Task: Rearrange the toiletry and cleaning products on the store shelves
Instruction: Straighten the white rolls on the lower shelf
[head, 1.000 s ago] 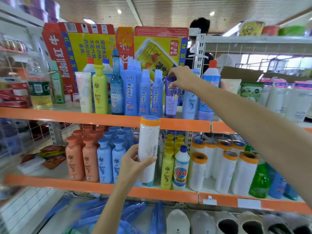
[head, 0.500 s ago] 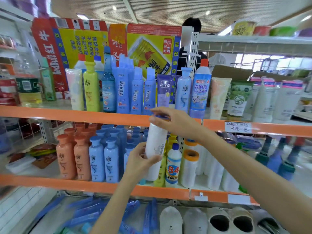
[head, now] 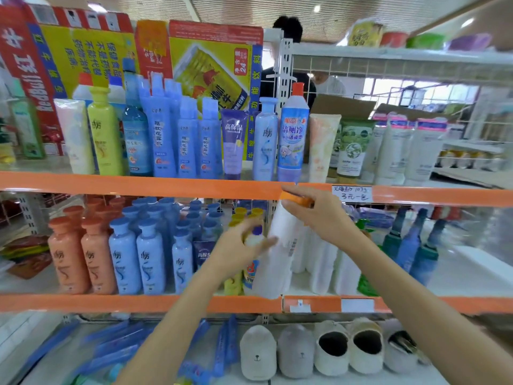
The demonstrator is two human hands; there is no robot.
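Five slippers [head: 330, 348] line the bottom shelf. Above, the left hand [head: 238, 250] cups the white roll [head: 277, 254] (tilted, orange cap up) on the middle shelf [head: 138, 302], fingers loosely spread; the right hand [head: 313, 209] pinches its cap. Left: two orange bottles [head: 83, 257]. Behind: more white rolls [head: 323, 262].

Top shelf [head: 138, 187]: tubes and bottles standing in row, purple tube [head: 234, 143] sitting left of toilet cleaner bottle [head: 293, 134], cardboard cartons [head: 211, 68] leaning behind row. Middle shelf [head: 111, 302]: shampoo bottles [head: 122, 257] standing in ranks at left, rolls [head: 322, 259] standing at right. Roll with capped end [head: 277, 254] tilting at middle shelf front, between bottles and rolls; right hand [head: 316, 212] gripping top end, left hand [head: 244, 245] touching side. Slippers [head: 330, 348] lying on bottom shelf, below rolls.
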